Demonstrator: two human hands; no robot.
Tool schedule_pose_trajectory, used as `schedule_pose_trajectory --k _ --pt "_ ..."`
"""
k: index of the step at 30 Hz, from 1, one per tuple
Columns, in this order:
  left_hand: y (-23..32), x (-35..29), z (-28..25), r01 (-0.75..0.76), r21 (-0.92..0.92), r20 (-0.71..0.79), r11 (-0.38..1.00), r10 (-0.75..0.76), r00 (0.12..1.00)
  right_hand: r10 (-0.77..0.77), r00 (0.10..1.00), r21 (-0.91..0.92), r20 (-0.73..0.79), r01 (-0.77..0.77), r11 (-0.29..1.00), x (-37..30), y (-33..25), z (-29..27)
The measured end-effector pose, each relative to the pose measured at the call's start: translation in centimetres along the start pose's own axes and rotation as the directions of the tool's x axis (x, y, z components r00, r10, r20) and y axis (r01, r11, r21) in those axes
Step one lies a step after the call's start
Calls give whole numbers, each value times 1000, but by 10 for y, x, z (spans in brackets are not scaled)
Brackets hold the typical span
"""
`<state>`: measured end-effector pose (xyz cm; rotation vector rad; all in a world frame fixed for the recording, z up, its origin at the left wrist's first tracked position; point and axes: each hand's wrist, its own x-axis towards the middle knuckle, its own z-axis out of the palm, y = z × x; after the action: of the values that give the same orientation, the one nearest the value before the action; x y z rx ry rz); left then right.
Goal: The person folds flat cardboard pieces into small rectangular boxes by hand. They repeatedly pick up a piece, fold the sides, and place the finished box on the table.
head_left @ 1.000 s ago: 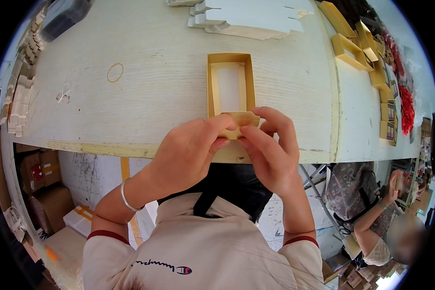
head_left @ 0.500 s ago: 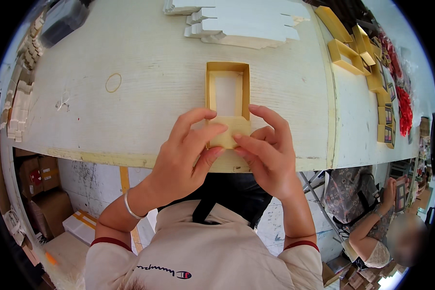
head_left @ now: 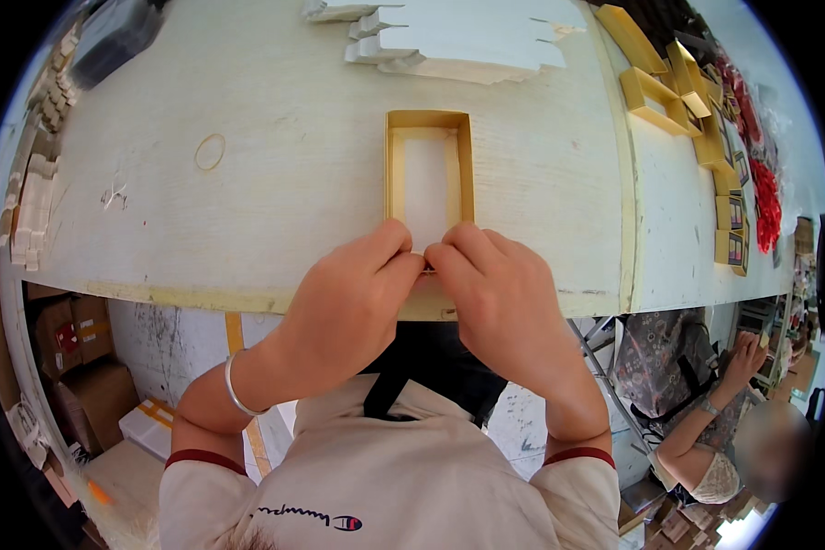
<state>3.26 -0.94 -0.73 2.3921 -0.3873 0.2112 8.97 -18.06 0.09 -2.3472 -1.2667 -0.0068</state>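
A gold cardboard box (head_left: 468, 174) with a pale inside lies in front of me near the table's front edge, its long sides pointing away. My left hand (head_left: 362, 280) grips the near end of the box, fingers curled over its left corner. Closed on the same end at the right corner is my right hand (head_left: 493, 280). The two hands almost meet at the middle of that near wall, and they hide most of it.
Flat white carton blanks (head_left: 472, 41) lie stacked at the far side. A rubber band (head_left: 210, 152) rests on the left. Gold boxes (head_left: 655, 101) stand along the right, beside a red bundle (head_left: 766, 211). A co-worker's arm (head_left: 706, 426) shows at lower right.
The near end flap, which stood raised and pale between my fingers, is folded down. Both hands have turned over and closed around that end.
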Motion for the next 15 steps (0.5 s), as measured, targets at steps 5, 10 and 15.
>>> schedule_pose_trajectory --k 5,10,15 --pt "1 6 -13 69 -138 104 988 -55 993 -6 998 17 64 4 1000 1 2 -6" --pt "-1 3 -13 75 -234 122 969 -47 991 -26 995 4 92 25 1000 -3 0 -3" --pt "-4 -3 -23 146 -255 24 956 -145 989 -36 999 178 6 34 983 -7 9 2"
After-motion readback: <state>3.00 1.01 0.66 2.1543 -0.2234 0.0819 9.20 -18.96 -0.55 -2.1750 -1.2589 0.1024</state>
